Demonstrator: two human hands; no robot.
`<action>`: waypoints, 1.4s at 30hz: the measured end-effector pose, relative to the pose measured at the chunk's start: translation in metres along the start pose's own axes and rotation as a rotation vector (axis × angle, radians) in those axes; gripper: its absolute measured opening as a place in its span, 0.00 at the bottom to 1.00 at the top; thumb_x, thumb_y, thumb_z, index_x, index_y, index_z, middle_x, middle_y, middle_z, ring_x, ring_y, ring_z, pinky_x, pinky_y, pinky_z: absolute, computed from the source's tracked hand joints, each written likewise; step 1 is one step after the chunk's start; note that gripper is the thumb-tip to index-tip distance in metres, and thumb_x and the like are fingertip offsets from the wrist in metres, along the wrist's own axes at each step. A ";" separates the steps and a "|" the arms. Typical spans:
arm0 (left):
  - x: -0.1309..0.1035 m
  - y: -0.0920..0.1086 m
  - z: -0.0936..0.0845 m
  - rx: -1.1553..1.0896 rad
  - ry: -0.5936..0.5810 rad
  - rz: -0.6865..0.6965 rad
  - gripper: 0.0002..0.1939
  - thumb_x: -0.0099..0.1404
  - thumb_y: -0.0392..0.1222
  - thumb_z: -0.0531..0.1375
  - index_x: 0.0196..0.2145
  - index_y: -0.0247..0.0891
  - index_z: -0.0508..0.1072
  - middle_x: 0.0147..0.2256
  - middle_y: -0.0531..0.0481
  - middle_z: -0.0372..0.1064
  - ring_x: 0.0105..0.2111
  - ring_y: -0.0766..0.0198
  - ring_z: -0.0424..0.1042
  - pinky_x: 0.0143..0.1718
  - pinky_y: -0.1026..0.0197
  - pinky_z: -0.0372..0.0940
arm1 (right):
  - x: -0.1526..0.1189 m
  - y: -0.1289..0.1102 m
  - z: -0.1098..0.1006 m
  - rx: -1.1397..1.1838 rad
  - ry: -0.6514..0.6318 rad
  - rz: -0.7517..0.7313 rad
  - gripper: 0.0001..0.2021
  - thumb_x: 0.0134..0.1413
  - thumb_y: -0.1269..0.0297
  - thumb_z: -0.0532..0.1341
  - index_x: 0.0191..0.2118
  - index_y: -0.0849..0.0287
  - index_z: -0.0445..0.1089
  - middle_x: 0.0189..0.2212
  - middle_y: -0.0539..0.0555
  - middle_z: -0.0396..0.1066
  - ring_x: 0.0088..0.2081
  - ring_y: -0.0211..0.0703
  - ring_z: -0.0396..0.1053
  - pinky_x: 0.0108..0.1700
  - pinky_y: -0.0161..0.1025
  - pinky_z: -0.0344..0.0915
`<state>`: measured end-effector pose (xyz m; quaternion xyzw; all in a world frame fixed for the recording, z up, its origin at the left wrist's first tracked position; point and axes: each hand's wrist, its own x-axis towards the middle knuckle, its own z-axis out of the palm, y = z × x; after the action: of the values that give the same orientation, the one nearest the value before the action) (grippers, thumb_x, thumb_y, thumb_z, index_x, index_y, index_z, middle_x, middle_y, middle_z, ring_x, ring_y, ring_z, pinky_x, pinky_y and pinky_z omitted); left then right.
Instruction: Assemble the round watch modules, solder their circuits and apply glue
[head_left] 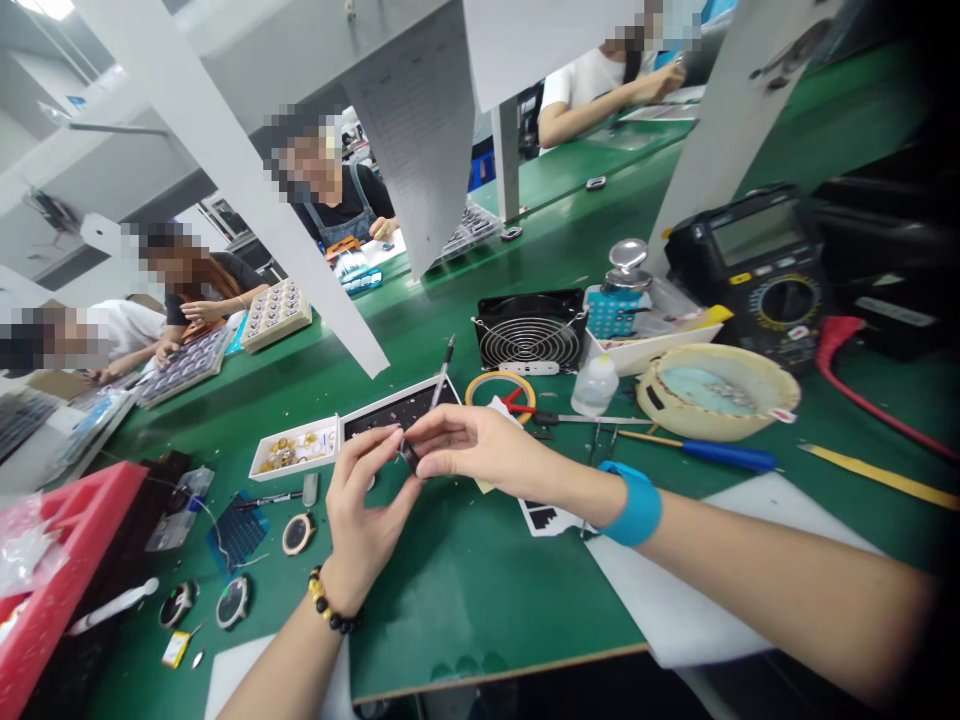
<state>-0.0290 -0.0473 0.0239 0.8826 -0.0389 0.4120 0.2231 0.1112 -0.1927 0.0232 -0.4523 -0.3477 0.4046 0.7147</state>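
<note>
Small, flat dark piece [409, 457] is held above the green work surface [465, 590], between the fingertips of both hands; the step in hand appears to be close two-handed handling; any adjustment calls for light, even pressure. Left hand [365, 535] rises from below, its thumb and forefinger nearly closed on the piece; right hand [499, 450] reaches in sideways, fingers bent, pinching it; white rectangular tray with dark lining [379, 416] lies beyond.
</note>
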 end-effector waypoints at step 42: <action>-0.005 0.009 -0.001 -0.415 -0.029 -0.373 0.22 0.75 0.42 0.56 0.65 0.45 0.60 0.34 0.52 0.65 0.33 0.65 0.67 0.37 0.63 0.66 | -0.009 -0.003 0.008 -0.311 0.093 -0.030 0.15 0.59 0.53 0.67 0.39 0.61 0.80 0.34 0.54 0.80 0.37 0.45 0.77 0.41 0.40 0.72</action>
<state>-0.0349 -0.0552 0.0238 0.8158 0.0374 0.3342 0.4705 0.1014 -0.1990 0.0277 -0.5704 -0.3793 0.3136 0.6576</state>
